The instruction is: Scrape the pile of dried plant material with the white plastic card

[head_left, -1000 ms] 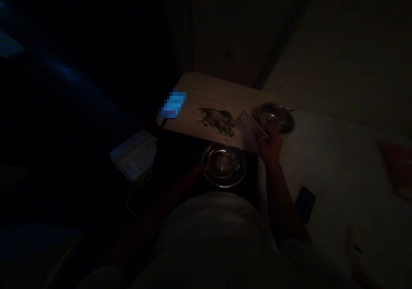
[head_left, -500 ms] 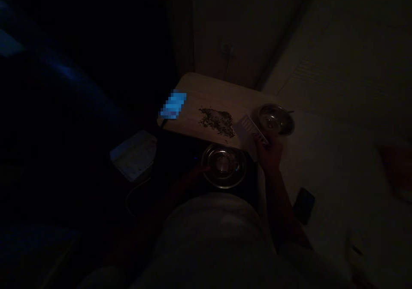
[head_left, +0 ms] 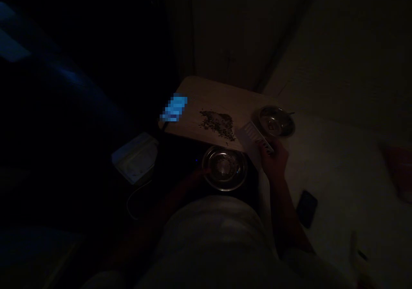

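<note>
In dim light, my left hand point(head_left: 203, 172) is closed on the left rim of a metal bowl point(head_left: 236, 179), held below the near edge of a wooden board point(head_left: 193, 87). Some small bits seem to lie in the bowl. My right hand point(head_left: 273, 157) grips a flat white slotted tool point(head_left: 252, 139), its kind unclear, near the board's front right corner. Left of the tool, a spread of small dark grains or seeds point(head_left: 219, 124) covers the middle of the board.
A second metal bowl point(head_left: 285, 126), with a handle sticking out, stands at the board's right end. A glowing screen point(head_left: 175, 107) lies at its left end. A pale box-like object point(head_left: 135, 156) is at the left; a dark phone-like object point(head_left: 307, 208) lies on the right.
My right hand has shifted slightly right and towards me with the white tool. My left hand and the bowl stay almost in place.
</note>
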`<state>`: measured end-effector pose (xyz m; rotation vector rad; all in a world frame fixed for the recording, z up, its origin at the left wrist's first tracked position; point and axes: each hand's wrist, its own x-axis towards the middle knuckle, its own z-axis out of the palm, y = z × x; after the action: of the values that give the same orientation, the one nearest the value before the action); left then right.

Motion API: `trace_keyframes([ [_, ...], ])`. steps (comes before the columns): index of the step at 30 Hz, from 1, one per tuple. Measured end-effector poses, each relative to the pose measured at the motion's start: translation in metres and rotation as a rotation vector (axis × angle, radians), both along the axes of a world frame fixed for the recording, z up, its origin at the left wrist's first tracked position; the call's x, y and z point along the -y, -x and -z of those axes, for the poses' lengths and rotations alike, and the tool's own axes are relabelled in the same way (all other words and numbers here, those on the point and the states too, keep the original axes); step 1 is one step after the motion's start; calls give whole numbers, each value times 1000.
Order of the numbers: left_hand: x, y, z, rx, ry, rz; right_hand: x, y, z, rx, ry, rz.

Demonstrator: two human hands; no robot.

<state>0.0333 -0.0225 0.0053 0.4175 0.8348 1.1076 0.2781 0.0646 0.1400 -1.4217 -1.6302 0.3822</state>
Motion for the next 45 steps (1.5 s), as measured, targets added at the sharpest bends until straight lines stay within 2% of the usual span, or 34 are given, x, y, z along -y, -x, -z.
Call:
trace_keyframes([
  [5, 0, 0, -2, -5, -37, 10, 5, -5, 0, -8, 37, -22],
  [14, -1, 2, 12, -6, -9, 10, 7, -10, 2, -51, 73, -30],
  [24, 0, 1, 3, 8, -31, 0, 9, -8, 2, -77, 40, -16],
  [35, -4, 1, 7, 1, -5, 18, 13, -4, -2, -38, 97, -146],
  [39, -1, 1, 5, -3, 38, -15, 14, -5, -2, -28, 112, -200],
  [45, -1, 0, 0, 58, 4, -10, 9, -11, 1, -126, 38, -77],
])
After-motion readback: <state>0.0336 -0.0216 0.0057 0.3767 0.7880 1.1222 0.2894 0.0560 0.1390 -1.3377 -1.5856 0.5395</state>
